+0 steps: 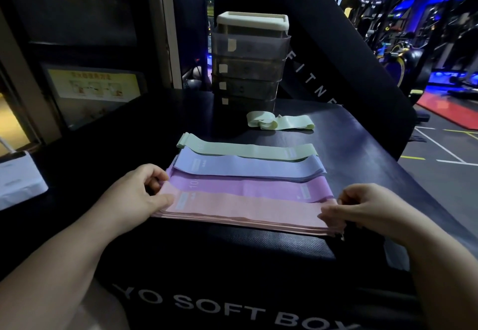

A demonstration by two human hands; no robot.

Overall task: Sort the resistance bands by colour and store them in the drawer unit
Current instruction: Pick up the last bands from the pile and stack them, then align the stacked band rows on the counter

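**Desk:** What are your hands doing?

**Operator:** I have my left hand (139, 195) pinching the left end of the pink bands (245, 208), thumb on top. My right hand (362, 205) is curled onto the right end of the same stack, fingertips gripping its edge.

**Desk:** Where does the stack lie?

**Operator:** Flat on the black soft box (232, 252), nearest to me. Behind it the purple bands (258, 187), lavender bands (248, 166) and green bands (245, 148) lie in overlapping rows, each partly covering the one in front of it.

**Desk:** And the drawer unit?

**Operator:** The drawer unit (249, 60) stands upright at the far edge, four dark drawers under a white top. The loose green bands (279, 122) lie crumpled just in front of it, apart from the rows. I see a white paper bag (18, 177) far to my left.
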